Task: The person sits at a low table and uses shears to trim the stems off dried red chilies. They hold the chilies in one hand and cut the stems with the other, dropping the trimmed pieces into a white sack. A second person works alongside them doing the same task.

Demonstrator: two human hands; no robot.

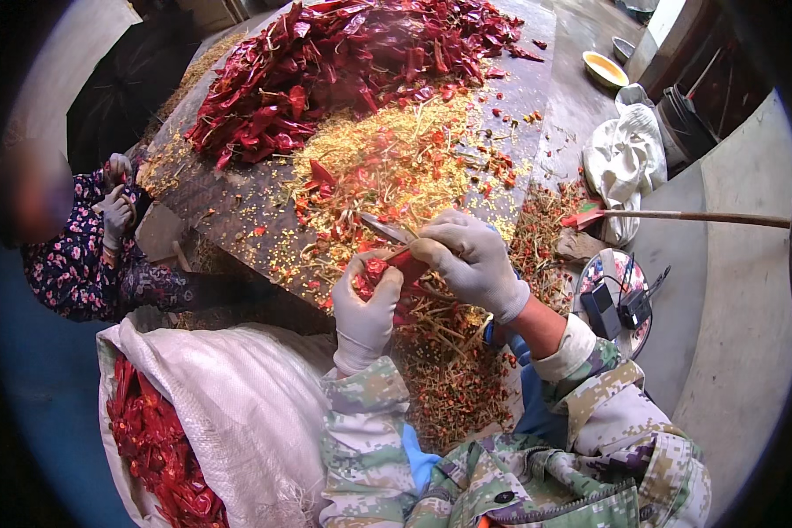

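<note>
My left hand, in a white knit glove, grips dried red chili peppers. One pepper end shows round and cut-looking between the thumb and fingers. My right hand, gloved too, is closed around a metal-bladed cutting tool, whose tip points up and left over the table. Its handle is hidden in the fist. Both hands nearly meet above the near edge of the dark tabletop. Under and beyond them spreads a layer of yellow chili seeds mixed with stems. A large heap of dried red chilies lies behind.
A white woven sack of red chilies stands at my left. Stem scraps cover the floor below my hands. A gloved co-worker sits at left. To the right are a stool with electronic devices, a long-handled tool and a bundled sack.
</note>
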